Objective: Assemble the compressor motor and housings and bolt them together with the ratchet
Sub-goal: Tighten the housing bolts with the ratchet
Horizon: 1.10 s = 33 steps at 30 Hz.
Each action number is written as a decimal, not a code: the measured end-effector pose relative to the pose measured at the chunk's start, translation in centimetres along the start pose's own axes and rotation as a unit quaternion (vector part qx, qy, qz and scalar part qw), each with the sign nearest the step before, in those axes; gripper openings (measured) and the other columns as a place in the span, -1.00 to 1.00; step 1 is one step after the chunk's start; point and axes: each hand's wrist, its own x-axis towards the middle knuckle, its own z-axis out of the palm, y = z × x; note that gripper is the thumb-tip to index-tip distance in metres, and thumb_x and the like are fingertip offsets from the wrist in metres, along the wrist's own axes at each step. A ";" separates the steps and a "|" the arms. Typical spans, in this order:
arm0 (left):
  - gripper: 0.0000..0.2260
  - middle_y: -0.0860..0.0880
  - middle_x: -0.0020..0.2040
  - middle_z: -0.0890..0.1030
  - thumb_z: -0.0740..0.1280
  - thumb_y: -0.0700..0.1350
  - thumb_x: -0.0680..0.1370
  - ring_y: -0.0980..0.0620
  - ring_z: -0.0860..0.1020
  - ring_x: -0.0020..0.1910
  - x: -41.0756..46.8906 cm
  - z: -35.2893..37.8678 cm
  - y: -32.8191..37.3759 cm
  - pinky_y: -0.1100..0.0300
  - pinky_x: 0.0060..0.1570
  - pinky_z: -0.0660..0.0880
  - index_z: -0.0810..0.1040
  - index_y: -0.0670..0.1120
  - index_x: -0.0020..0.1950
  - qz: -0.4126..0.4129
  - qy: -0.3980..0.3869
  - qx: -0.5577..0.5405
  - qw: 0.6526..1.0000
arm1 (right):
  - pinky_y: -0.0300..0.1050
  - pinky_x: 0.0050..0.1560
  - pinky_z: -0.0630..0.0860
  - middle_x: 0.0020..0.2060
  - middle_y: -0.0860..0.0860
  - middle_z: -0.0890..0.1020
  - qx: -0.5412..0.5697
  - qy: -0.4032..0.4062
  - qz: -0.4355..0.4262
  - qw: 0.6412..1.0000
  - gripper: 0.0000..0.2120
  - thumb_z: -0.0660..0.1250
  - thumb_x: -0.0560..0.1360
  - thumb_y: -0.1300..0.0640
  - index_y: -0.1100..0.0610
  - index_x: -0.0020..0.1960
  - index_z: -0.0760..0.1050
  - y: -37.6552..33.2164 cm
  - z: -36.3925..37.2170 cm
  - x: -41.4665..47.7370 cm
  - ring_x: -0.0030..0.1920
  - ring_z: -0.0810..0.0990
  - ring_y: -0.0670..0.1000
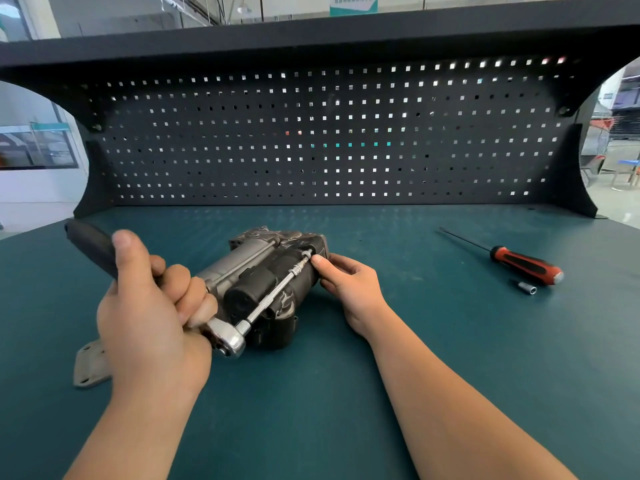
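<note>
Ratchet on the far bolt, both hands at the compressor

From the head view, the assembled compressor [266,285] lies on its side at the middle of the green table [381,393], its long axis running from near-left to far-right. My left hand [152,313] has its grip closed around the ratchet [221,336] handle, whose dark end sticks out far-left past my thumb. The extension bar [277,292] runs along that same axis, from the ratchet head at the near end up to the socket at the far-right end of the housing. My right hand [349,289] is the nearer one to that bolt, its grip pinching lightly at the socket tip to steady it. I judge the swing must turn about this bar's line. A screwdriver [519,263] and a spare socket [528,288] lie well apart at far right; a flat bracket [88,367] sits near left.
</note>
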 end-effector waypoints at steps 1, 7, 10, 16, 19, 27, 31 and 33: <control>-0.62 0.12 -0.58 0.10 0.12 0.16 0.60 0.16 0.08 -0.64 0.0 0.1 0.0 0.33 -0.67 0.07 0.21 -0.02 -0.32 0.004 0.002 0.001 1.000 | -0.33 -0.14 0.53 -0.11 -0.07 0.65 0.002 0.000 0.001 1.000 -0.58 0.49 0.38 0.14 0.25 0.18 0.52 0.0 0.0 0.0 -0.05 0.61 -0.15; -0.63 0.11 -0.56 0.10 0.14 0.15 0.59 0.14 0.09 -0.63 0.3 -0.1 -0.3 0.34 -0.66 0.09 0.21 -0.02 -0.32 -0.012 0.038 -0.023 0.999 | -0.33 -0.12 0.53 -0.01 0.01 0.65 0.004 0.002 0.005 1.000 -0.52 0.49 0.37 0.13 0.28 0.23 0.50 0.0 0.1 0.0 0.02 0.60 -0.11; -0.63 0.11 -0.57 0.10 0.14 0.15 0.60 0.14 0.10 -0.63 0.3 -0.1 -0.6 0.34 -0.65 0.09 0.21 -0.03 -0.32 -0.018 0.046 -0.047 0.998 | -0.33 -0.12 0.53 -0.01 0.01 0.65 0.001 0.002 0.008 1.000 -0.52 0.49 0.37 0.13 0.28 0.23 0.51 0.0 0.1 -0.1 0.02 0.61 -0.11; -0.63 0.12 -0.57 0.11 0.13 0.13 0.60 0.14 0.08 -0.60 0.0 0.4 -1.0 0.32 -0.63 0.08 0.20 -0.02 -0.33 0.040 0.042 -0.023 0.998 | -0.32 -0.11 0.53 -0.05 -0.03 0.63 0.006 0.003 0.010 1.000 -0.50 0.49 0.37 0.14 0.28 0.25 0.48 -0.1 0.1 0.0 0.03 0.59 -0.10; -0.64 0.13 -0.60 0.15 0.08 0.15 0.56 0.15 0.11 -0.61 -0.5 0.8 -1.3 0.31 -0.59 0.09 0.27 0.03 -0.39 0.135 -0.065 0.051 0.987 | -0.31 -0.10 0.53 -0.03 -0.02 0.63 0.004 0.005 0.009 1.000 -0.49 0.49 0.37 0.13 0.28 0.25 0.47 0.1 0.1 0.1 0.05 0.59 -0.08; -0.47 0.04 -0.58 0.39 0.01 0.21 0.58 0.04 0.40 -0.61 -1.5 -0.6 -2.3 0.28 -0.65 0.27 0.44 -0.05 -0.44 0.563 -0.515 0.510 0.396 | -0.38 -0.19 0.53 -0.14 -0.10 0.67 -0.012 0.006 0.006 1.000 -0.68 0.49 0.37 0.13 0.18 0.10 0.57 0.3 0.0 0.4 -0.04 0.61 -0.14; -0.43 0.04 -0.56 0.39 -0.05 0.22 0.60 0.08 0.38 -0.59 -1.4 -1.0 -2.7 0.25 -0.61 0.28 0.47 -0.08 -0.39 0.578 -0.488 0.481 0.443 | -0.35 -0.16 0.53 -0.14 -0.08 0.68 -0.012 0.008 0.008 1.000 -0.65 0.50 0.34 0.14 0.18 0.10 0.57 0.3 0.1 0.3 -0.04 0.61 -0.13; -0.54 0.03 -0.52 0.36 -0.02 0.25 0.59 0.15 0.34 -0.53 -1.5 -0.5 -2.7 0.34 -0.55 0.26 0.41 -0.05 -0.25 0.514 -0.420 0.413 0.623 | -0.27 -0.07 0.52 -0.09 0.00 0.66 -0.003 0.007 0.010 1.000 -0.58 0.53 0.27 0.17 0.22 0.10 0.56 0.2 0.2 0.2 0.00 0.60 -0.06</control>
